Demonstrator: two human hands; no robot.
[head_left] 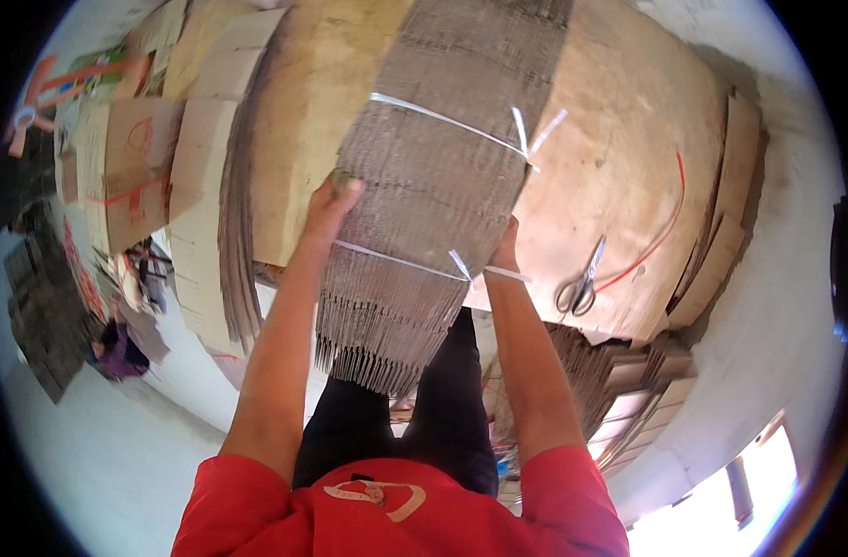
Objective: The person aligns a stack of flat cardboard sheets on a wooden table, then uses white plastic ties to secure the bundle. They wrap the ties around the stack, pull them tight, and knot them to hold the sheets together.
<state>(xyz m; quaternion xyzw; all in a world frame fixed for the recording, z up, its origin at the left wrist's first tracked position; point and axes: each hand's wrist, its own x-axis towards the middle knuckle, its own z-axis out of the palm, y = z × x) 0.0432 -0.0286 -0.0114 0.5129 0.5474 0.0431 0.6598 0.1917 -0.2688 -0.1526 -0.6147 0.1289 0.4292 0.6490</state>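
A long bundle of cardboard sheets (pixel 424 200), stacked edge-up, spans from the far side of the wooden table to in front of my legs. Two white straps (pixel 443 121) cross it, each knotted at its right side with loose ends. My left hand (pixel 336 202) grips the bundle's left side, thumb on top. On the right side my right hand (pixel 506 243) holds the bundle, its fingers mostly hidden behind the cardboard. To the right lie scissors (pixel 580 286) with dark handles, beside a thin red strap (pixel 665 227).
The wooden table (pixel 628 121) carries the bundle and scissors. Tall cardboard stacks (pixel 206 176) stand at the left, and more folded cardboard (pixel 628 381) lies below the table's near right edge. A person in purple (pixel 122 351) is far left, near a dark cardboard pile (pixel 48 306).
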